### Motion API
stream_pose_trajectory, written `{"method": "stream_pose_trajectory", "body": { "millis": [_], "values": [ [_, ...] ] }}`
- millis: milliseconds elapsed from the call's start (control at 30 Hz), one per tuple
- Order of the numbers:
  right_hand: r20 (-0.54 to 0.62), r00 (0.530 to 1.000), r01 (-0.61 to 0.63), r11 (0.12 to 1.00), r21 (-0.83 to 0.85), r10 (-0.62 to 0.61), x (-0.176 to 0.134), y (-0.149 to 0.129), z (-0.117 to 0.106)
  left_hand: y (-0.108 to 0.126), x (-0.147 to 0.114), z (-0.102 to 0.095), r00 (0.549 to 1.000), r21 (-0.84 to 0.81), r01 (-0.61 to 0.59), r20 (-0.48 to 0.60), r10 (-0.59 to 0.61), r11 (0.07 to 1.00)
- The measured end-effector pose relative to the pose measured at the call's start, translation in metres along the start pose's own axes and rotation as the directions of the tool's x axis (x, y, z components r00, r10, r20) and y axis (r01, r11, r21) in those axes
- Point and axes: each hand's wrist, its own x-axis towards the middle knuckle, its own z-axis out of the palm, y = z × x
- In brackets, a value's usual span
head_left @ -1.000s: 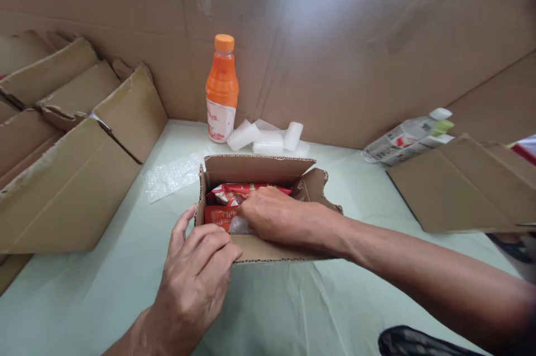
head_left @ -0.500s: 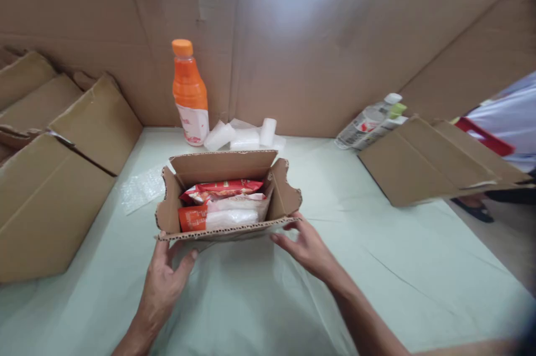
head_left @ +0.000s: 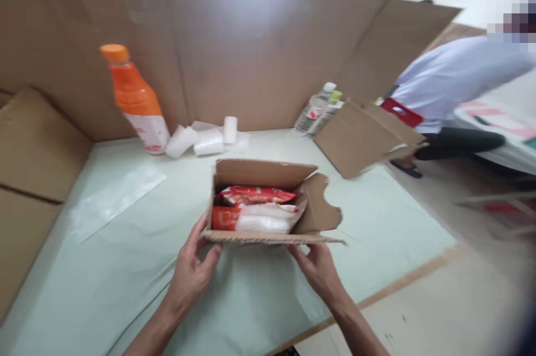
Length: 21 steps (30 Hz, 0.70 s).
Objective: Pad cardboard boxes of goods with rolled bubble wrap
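Observation:
A small open-topped cardboard box [head_left: 259, 169] sits between my two hands. Inside lie a red snack packet [head_left: 263, 195] and, in front of it, a white and orange packet [head_left: 226, 218] with clear plastic over it. My left hand [head_left: 195, 264] holds the box's lower left corner, fingers along the side and thumb by the front panel. Gripping under the front right edge, my right hand [head_left: 320, 272] has some fingertips hidden by the box. The right flap [head_left: 322, 205], with its wavy cut edge, stands out to the side.
An orange bottle [head_left: 138, 102] and rolls of white wrap [head_left: 209, 141] stand at the back. Flat bubble wrap [head_left: 117, 200] lies left, near a large carton [head_left: 29, 149]. Clear bottles [head_left: 316, 107] and another carton [head_left: 360, 138] are at back right, with a person [head_left: 448, 77] beyond.
My view has swung right. Both hands have shifted the box rightward, away from the orange bottle. The box's left flap no longer leans outward.

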Motion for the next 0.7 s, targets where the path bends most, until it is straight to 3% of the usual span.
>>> {"method": "stream_pose_trajectory", "body": {
  "millis": [100,200,267,300,367,433,500,600,700],
  "values": [
    [-0.086,0.996,-0.029,1.0,-0.008,0.028,-0.019,0.004,0.005,-0.007,-0.004,0.002,0.999,0.013,0.031,0.034,-0.031,0.999],
    [-0.214,0.971,-0.104,0.994,0.023,0.107,-0.021,0.022,-0.012,-0.002,0.017,0.037,0.991,0.023,-0.033,0.128,0.03,0.999],
    [-0.31,0.934,-0.168,0.984,0.059,0.178,-0.023,0.045,-0.038,0.006,0.041,0.084,0.959,0.023,-0.113,0.262,0.103,0.993],
    [-0.362,0.905,-0.209,0.975,0.074,0.222,-0.025,0.058,-0.053,0.009,0.055,0.113,0.921,0.016,-0.162,0.36,0.146,0.987],
    [-0.471,0.825,-0.303,0.948,0.096,0.311,-0.034,0.087,-0.085,0.016,0.08,0.176,0.768,0.004,-0.219,0.618,0.17,0.976],
    [-0.567,0.734,-0.381,0.918,0.113,0.374,-0.045,0.113,-0.112,0.019,0.094,0.236,0.694,0.013,-0.232,0.703,0.156,0.973],
    [-0.615,0.685,-0.401,0.907,0.128,0.39,-0.057,0.134,-0.133,0.017,0.093,0.279,0.659,0.044,-0.244,0.741,0.132,0.969],
    [-0.633,0.695,-0.332,0.933,0.14,0.342,-0.064,0.159,-0.154,0.003,0.069,0.304,0.588,0.076,-0.283,0.801,0.11,0.956],
    [-0.589,0.76,-0.229,0.962,0.151,0.274,-0.055,0.179,-0.172,-0.011,0.047,0.296,0.496,0.069,-0.351,0.86,0.122,0.934]
  ]
}}
